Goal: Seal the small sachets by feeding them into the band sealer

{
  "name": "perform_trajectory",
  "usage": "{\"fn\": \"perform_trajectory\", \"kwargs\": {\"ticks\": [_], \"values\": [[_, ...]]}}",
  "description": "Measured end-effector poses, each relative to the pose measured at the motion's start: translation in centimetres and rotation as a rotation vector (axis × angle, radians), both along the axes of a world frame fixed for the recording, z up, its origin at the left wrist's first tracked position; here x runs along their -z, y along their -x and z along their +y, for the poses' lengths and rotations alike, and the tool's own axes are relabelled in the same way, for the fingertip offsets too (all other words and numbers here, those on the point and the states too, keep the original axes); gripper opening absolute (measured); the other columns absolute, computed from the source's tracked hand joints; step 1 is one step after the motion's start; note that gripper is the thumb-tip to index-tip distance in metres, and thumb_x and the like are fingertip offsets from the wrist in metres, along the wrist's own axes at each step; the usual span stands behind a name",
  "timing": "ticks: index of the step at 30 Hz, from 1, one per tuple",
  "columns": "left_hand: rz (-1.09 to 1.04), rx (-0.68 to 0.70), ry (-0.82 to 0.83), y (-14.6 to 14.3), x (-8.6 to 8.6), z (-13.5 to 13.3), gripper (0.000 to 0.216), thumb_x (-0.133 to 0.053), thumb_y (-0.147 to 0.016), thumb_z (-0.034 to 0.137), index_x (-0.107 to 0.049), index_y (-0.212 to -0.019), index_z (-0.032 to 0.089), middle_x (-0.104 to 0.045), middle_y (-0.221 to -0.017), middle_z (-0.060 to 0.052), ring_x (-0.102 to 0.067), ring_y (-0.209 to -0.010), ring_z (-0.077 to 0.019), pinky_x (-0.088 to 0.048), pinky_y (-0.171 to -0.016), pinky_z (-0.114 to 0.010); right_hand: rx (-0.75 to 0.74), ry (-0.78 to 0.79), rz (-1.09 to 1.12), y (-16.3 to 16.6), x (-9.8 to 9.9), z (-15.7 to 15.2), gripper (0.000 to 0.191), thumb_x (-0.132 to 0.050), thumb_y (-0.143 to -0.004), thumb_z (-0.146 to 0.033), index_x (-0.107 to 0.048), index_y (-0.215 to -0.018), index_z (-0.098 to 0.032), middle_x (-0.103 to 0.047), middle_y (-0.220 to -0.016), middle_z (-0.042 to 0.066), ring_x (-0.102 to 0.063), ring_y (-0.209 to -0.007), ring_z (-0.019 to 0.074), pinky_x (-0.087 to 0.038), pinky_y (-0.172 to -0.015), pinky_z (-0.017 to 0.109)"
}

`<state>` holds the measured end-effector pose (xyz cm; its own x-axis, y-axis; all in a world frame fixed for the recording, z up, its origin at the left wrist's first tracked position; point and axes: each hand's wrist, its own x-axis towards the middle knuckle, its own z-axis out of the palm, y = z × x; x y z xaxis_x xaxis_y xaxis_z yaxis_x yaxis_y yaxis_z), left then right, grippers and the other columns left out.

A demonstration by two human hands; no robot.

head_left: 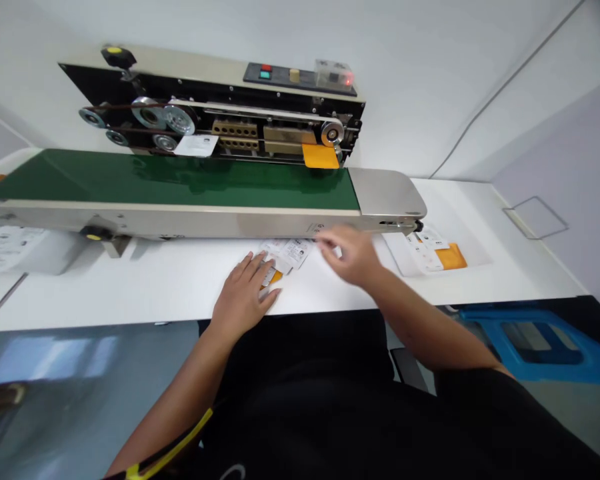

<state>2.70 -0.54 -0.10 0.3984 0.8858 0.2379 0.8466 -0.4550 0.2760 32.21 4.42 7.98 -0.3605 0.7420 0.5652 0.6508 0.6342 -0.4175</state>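
Observation:
My left hand [245, 293] lies on the white table with its fingers spread, resting on small flat packets. An orange packet [276, 277] shows under its fingers, and white printed packets [294, 252] lie just beyond the fingertips. My right hand [350, 255] hovers to the right of these packets, in front of the conveyor; its fingers are curled in, slightly blurred, with no packet visible in them. Behind, a band sealer [280, 100] has an orange packet [321, 157] at its right end and a white packet [196, 145] at its left, both over the green belt [195, 180].
A clear tray [475, 257] with orange and white packets stands at the right. Another clear bin [63, 253] with white packets is under the conveyor's left end. The conveyor's metal side [220, 221] runs across the table; a blue stool [540, 343] is below right.

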Motion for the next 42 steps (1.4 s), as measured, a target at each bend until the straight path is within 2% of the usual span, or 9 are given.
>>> {"fn": "perform_trajectory", "kwargs": {"ticks": [4, 7, 14, 21, 25, 29, 35, 39, 42], "values": [[-0.005, 0.005, -0.004, -0.1, 0.1, 0.0, 0.068, -0.061, -0.100, 0.051, -0.050, -0.159, 0.019, -0.043, -0.171, -0.013, -0.033, -0.162, -0.0385, -0.036, -0.131, -0.059, 0.001, 0.271, -0.254, 3.9, 5.4, -2.7, 0.057, -0.067, -0.096, -0.030, -0.060, -0.151, -0.017, -0.059, -0.158, 0.016, -0.054, -0.146, 0.0354, -0.047, -0.122, 0.054], [-0.002, -0.001, -0.009, -0.1, 0.1, -0.1, 0.067, -0.061, -0.100, 0.051, -0.051, -0.158, 0.018, -0.044, -0.171, -0.013, -0.034, -0.162, -0.0386, -0.036, -0.131, -0.059, 0.072, 0.335, -0.307, 5.0, 7.3, -2.2, 0.069, -0.063, -0.095, -0.021, -0.047, -0.161, -0.011, -0.047, -0.168, 0.018, -0.043, -0.155, 0.0352, -0.038, -0.130, 0.053], [-0.006, -0.016, -0.026, -0.2, 0.0, -0.2, 0.066, -0.062, -0.099, 0.047, -0.052, -0.157, 0.017, -0.045, -0.170, -0.014, -0.034, -0.161, -0.0389, -0.036, -0.131, -0.058, 0.004, 0.270, -0.384, 3.8, 7.2, -2.9, 0.034, -0.053, -0.106, -0.025, -0.075, -0.131, -0.019, -0.075, -0.132, 0.012, -0.060, -0.133, 0.0323, -0.051, -0.114, 0.051], [-0.008, -0.003, -0.042, -0.1, 0.0, -0.1, 0.064, -0.062, -0.098, 0.043, -0.054, -0.156, 0.017, -0.045, -0.170, -0.014, -0.034, -0.162, -0.0388, -0.036, -0.131, -0.058, -0.113, 0.279, -0.377, 5.2, 6.9, -5.3, 0.091, -0.080, -0.087, -0.063, -0.052, -0.157, -0.013, -0.048, -0.166, 0.020, -0.047, -0.150, 0.0396, -0.041, -0.125, 0.055], [0.014, 0.002, -0.060, 0.0, 0.1, -0.3, 0.063, -0.063, -0.096, 0.037, -0.056, -0.155, 0.016, -0.044, -0.171, -0.014, -0.033, -0.162, -0.0383, -0.035, -0.132, -0.056, -0.180, 0.242, -0.410, 5.2, 6.9, -6.5, 0.078, -0.084, -0.085, -0.061, -0.062, -0.146, -0.018, -0.064, -0.150, 0.017, -0.062, -0.133, 0.0364, -0.050, -0.114, 0.054], [-0.015, -0.009, -0.044, 0.0, 0.1, -0.3, 0.063, -0.063, -0.098, 0.045, -0.056, -0.155, 0.019, -0.044, -0.170, -0.012, -0.034, -0.162, -0.0387, -0.037, -0.131, -0.058, -0.232, 0.063, -0.379, 4.1, 6.9, -7.8, 0.025, -0.068, -0.100, -0.031, -0.074, -0.122, -0.020, -0.078, -0.119, 0.010, -0.069, -0.115, 0.0291, -0.054, -0.104, 0.048], [-0.020, -0.014, -0.042, -0.1, 0.1, -0.2, 0.064, -0.060, -0.100, 0.049, -0.055, -0.155, 0.018, -0.046, -0.170, -0.014, -0.035, -0.161, -0.0387, -0.037, -0.130, -0.059, -0.277, -0.119, -0.132, -0.1, -0.3, -6.0, 0.020, -0.060, -0.103, -0.016, -0.078, -0.105, -0.022, -0.083, -0.101, 0.004, -0.073, -0.088, 0.0186, -0.055, -0.081, 0.037], [-0.013, -0.014, -0.040, -0.1, 0.0, -0.3, 0.064, -0.059, -0.100, 0.049, -0.055, -0.156, 0.018, -0.045, -0.170, -0.014, -0.035, -0.161, -0.0390, -0.038, -0.130, -0.059, 0.035, -0.218, -0.042, -4.2, -6.9, -1.4, 0.013, -0.064, -0.100, -0.021, -0.077, -0.099, -0.026, -0.083, -0.104, 0.003, -0.077, -0.097, 0.0227, -0.059, -0.090, 0.042], [-0.018, -0.011, -0.041, -0.1, 0.1, -0.3, 0.063, -0.060, -0.100, 0.049, -0.056, -0.155, 0.018, -0.045, -0.170, -0.014, -0.035, -0.161, -0.0397, -0.038, -0.130, -0.060, 0.269, -0.297, -0.102, -6.4, -9.0, 3.4, 0.018, -0.058, -0.098, -0.019, -0.074, -0.094, -0.026, -0.082, -0.108, 0.004, -0.076, -0.105, 0.0259, -0.059, -0.095, 0.046]]}}
